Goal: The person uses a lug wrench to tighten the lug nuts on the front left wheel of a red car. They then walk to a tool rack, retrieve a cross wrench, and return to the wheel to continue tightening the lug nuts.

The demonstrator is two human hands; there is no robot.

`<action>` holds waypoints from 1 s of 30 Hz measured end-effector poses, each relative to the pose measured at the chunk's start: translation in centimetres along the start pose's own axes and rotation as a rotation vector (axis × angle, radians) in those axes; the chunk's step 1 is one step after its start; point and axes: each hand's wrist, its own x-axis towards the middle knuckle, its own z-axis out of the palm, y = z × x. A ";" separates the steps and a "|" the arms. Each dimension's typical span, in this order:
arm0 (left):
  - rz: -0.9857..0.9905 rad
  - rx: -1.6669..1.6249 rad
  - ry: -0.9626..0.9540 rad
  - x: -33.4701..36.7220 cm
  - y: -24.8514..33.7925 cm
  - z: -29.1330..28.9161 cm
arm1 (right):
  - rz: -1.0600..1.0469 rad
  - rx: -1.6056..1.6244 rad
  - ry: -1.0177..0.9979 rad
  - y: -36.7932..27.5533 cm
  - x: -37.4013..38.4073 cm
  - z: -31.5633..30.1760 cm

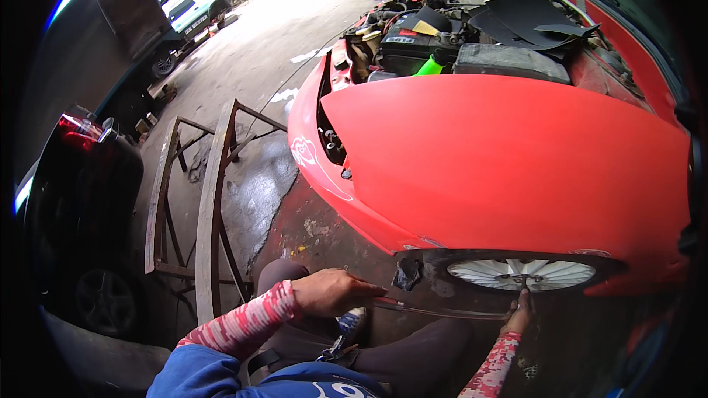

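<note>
My left hand [335, 289] is closed around the near end of a long metal lug wrench [435, 312], held roughly level above my legs. At the wrench's other end, my right hand [521, 312] grips its head, just below the front wheel [479, 273] of a red car. A short dark shaft rises from my right fingers to the wheel's hub; whether it sits on a nut I cannot tell. The wheel has silver-white spokes and lies under the edge of the red fender [501, 162]. My right fingers are partly hidden.
The engine bay [413, 44] is exposed, with dark sheets [527, 18] and a bright green piece [430, 66] in it. A rusty metal frame [210, 214] stands left of the car. Farther left is a dark vehicle [88, 206]. A black scrap [406, 273] lies by the wheel.
</note>
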 end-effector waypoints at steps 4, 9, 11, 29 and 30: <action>-0.530 0.254 -0.411 3.0 -8.4 8.4 | -0.213 -0.149 -0.005 0.7 0.1 0.1; -0.410 0.405 -0.469 15.1 -11.6 23.2 | -0.610 -0.376 0.017 1.0 0.3 0.1; -0.545 0.296 -0.261 17.4 -11.3 28.3 | -0.647 -0.435 0.036 0.9 -0.2 0.4; -0.159 0.246 -0.449 14.5 -14.4 24.3 | -0.640 -0.310 0.236 3.4 -0.7 -0.9; -0.194 0.224 -0.446 14.4 -13.2 23.0 | -0.502 -0.235 0.224 3.3 0.0 -1.3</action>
